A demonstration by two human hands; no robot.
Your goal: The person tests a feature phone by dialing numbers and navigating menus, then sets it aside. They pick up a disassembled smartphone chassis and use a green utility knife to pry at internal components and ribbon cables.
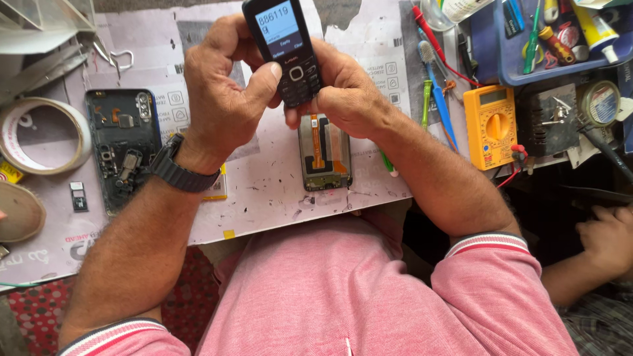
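Both hands wrap our black keypad phone, left hand and right hand gripping it above the far middle of the tabletop, left thumb on the keys. Below lies an opened phone frame; left, another stripped phone and tape roll; right, a yellow multimeter.
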